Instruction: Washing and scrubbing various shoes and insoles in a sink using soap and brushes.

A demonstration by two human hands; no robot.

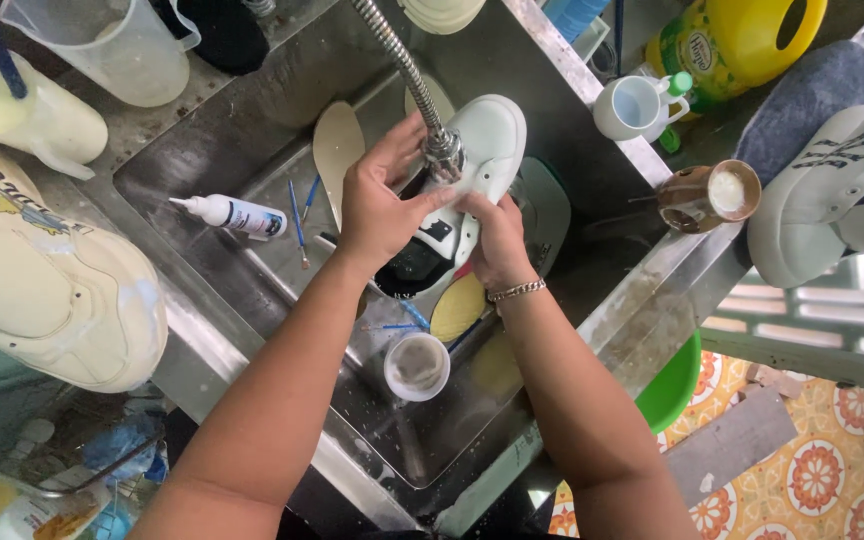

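Here, the head view, item by item:

- The left hand (377, 205) wraps its fingers around the sprayer head (444, 153) at the end of a flexible metal faucet hose (397, 60), with the thumb resting against the shoe below it.
- The right hand (492, 240) is curled closed on the side of a white sneaker (487, 150); a chain bracelet (515, 291) sits on that wrist.
- The white sneaker is held over the middle of the steel sink (252, 130), toe pointing toward the far wall of the basin, directly beneath the sprayer head.
- On the basin floor near the left wall lies a small white squeeze bottle (235, 215), on its side; thin blue brushes (297, 215) lie just beside it.
- A loose tan insole (337, 150) lies by the far wall, left of the sneaker.
- A small round cup (417, 366) stands on the basin floor toward the near edge, between the two forearms.
- On the sink's right rim stand a white mug (630, 108) and a glass of brownish liquid (710, 195).
- A second white sneaker (832, 190) rests beyond the right rim; a larger cream-coloured shoe (52, 290) lies on the left rim.
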